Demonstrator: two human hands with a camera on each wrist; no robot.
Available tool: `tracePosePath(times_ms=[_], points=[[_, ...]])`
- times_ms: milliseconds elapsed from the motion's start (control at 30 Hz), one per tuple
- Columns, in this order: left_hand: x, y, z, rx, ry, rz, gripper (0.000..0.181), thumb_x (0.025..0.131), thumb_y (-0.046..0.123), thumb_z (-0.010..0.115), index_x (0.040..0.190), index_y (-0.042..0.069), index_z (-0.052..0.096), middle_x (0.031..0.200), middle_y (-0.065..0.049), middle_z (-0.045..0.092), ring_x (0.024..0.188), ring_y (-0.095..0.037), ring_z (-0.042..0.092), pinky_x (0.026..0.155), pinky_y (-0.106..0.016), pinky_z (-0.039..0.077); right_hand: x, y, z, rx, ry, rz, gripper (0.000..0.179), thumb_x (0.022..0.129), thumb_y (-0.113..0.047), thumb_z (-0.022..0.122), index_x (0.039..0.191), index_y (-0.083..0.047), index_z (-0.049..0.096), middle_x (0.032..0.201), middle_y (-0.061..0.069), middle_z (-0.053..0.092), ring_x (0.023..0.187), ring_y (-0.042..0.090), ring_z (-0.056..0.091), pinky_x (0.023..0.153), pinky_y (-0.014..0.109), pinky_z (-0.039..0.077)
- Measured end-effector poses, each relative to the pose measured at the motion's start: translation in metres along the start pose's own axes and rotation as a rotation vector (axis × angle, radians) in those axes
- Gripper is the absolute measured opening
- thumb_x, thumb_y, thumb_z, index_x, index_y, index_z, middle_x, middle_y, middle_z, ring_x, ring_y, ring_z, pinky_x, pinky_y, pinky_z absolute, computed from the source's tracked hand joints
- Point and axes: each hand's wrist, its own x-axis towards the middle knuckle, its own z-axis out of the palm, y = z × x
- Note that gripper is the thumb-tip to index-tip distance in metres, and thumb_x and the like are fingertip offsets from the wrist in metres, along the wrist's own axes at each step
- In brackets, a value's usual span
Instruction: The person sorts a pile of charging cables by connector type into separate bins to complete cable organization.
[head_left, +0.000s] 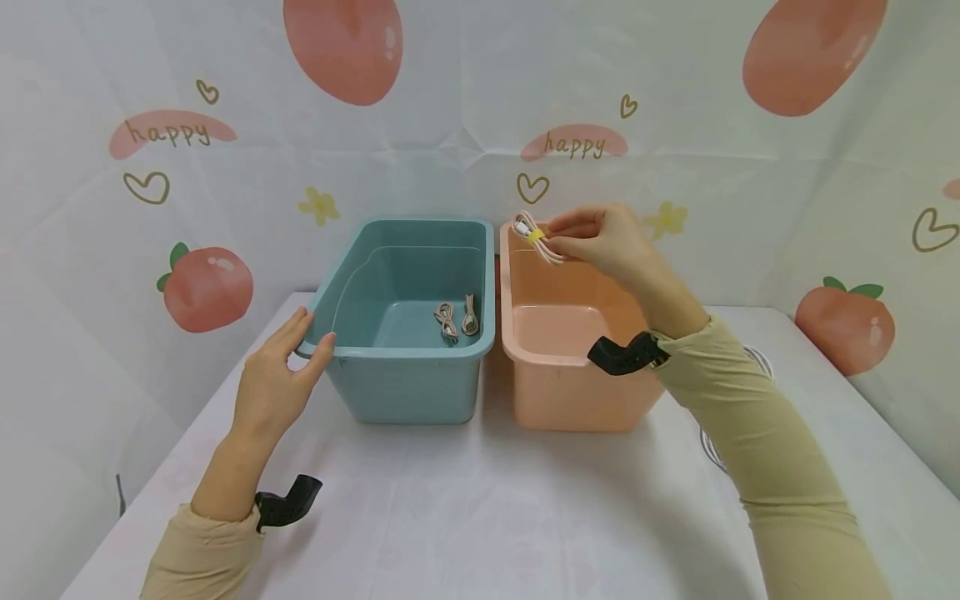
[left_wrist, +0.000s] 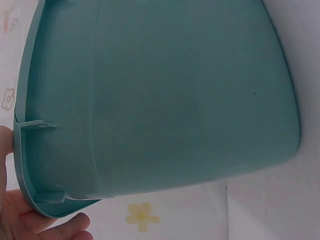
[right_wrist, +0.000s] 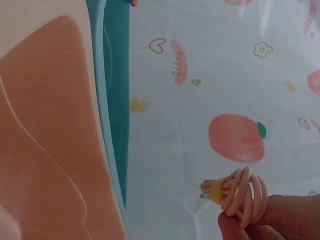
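My right hand (head_left: pixel 611 242) pinches a coiled pale pink charging cable (head_left: pixel 534 237) by one end, above the far left part of the orange bin (head_left: pixel 573 398). A yellow tie (right_wrist: pixel 218 191) wraps the bundle, and a white plug shows beside it. My left hand (head_left: pixel 273 387) holds the near left rim corner of the teal bin (head_left: pixel 408 387), its thumb and fingers on either side of that corner. Inside the teal bin lie two coiled cables, a beige one (head_left: pixel 446 322) with a dark end and another (head_left: pixel 470 317) to its right.
The two bins stand side by side on a white-covered table (head_left: pixel 450 517). Behind my right forearm, grey-white cable loops (head_left: pixel 711 450) lie partly hidden on the table. A printed backdrop (head_left: pixel 450 108) with peaches hangs close behind the bins.
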Motion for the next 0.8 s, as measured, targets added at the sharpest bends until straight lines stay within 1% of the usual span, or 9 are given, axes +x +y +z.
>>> tracePosePath(times_ms=[100,233,333,400,567,667,800], points=[[0.0,0.0,0.0,0.0,-0.002,-0.002,0.058,0.093,0.038,0.052,0.138,0.002,0.043,0.146,-0.015,0.041,0.134,-0.039,0.038,0.102,-0.061,0.035,0.004,-0.002,0.007,-0.01,-0.003,-0.003,0.029,0.083,-0.007,0.068,0.11,0.003,0.065,0.083,-0.003,0.073,0.071,0.0,0.066,0.066,0.018,0.056],[0.0,0.0,0.0,0.0,-0.002,0.002,0.058,0.093,0.038,0.051,0.138,0.001,0.044,0.146,-0.015,0.041,0.134,-0.039,0.038,0.102,-0.061,0.035,0.01,-0.005,0.016,-0.011,-0.006,-0.008,0.028,0.083,-0.006,0.068,0.109,0.002,0.066,0.085,-0.001,0.073,0.069,0.0,0.066,0.066,0.018,0.056],[0.0,0.0,0.0,-0.002,0.001,0.009,0.058,0.093,0.037,0.051,0.137,0.001,0.044,0.146,-0.015,0.041,0.134,-0.039,0.038,0.102,-0.061,0.035,0.014,-0.009,0.023,0.015,-0.007,-0.014,0.027,0.082,-0.004,0.068,0.107,0.004,0.066,0.082,-0.002,0.072,0.067,-0.001,0.065,0.065,0.019,0.057],[0.0,0.0,0.0,-0.002,0.001,0.01,0.058,0.093,0.037,0.051,0.138,0.001,0.044,0.146,-0.016,0.041,0.134,-0.039,0.038,0.102,-0.061,0.035,0.016,-0.011,0.027,0.02,-0.009,-0.017,0.026,0.082,-0.004,0.068,0.107,0.005,0.066,0.084,0.001,0.072,0.067,0.0,0.065,0.065,0.019,0.057],[-0.001,-0.001,-0.001,0.003,-0.007,-0.001,0.058,0.094,0.038,0.051,0.138,0.002,0.043,0.146,-0.015,0.04,0.134,-0.039,0.037,0.102,-0.061,0.035,0.023,-0.016,0.037,0.023,-0.016,-0.005,0.026,0.083,-0.004,0.067,0.107,0.006,0.065,0.096,0.013,0.072,0.067,0.001,0.064,0.065,0.019,0.057],[-0.001,-0.001,-0.001,0.006,-0.006,-0.002,0.058,0.093,0.038,0.051,0.138,0.002,0.043,0.146,-0.015,0.04,0.134,-0.039,0.038,0.102,-0.061,0.035,0.027,-0.018,0.043,0.025,-0.022,-0.003,0.025,0.083,-0.003,0.067,0.107,0.006,0.065,0.101,0.018,0.07,0.067,0.002,0.064,0.066,0.02,0.057],[-0.001,-0.001,-0.001,0.001,-0.003,0.001,0.058,0.093,0.038,0.051,0.138,0.002,0.043,0.146,-0.016,0.041,0.134,-0.04,0.038,0.102,-0.061,0.035,0.032,-0.02,0.052,0.028,-0.032,-0.009,0.025,0.083,-0.003,0.066,0.106,0.006,0.065,0.104,0.021,0.069,0.066,0.002,0.064,0.068,0.022,0.058]])
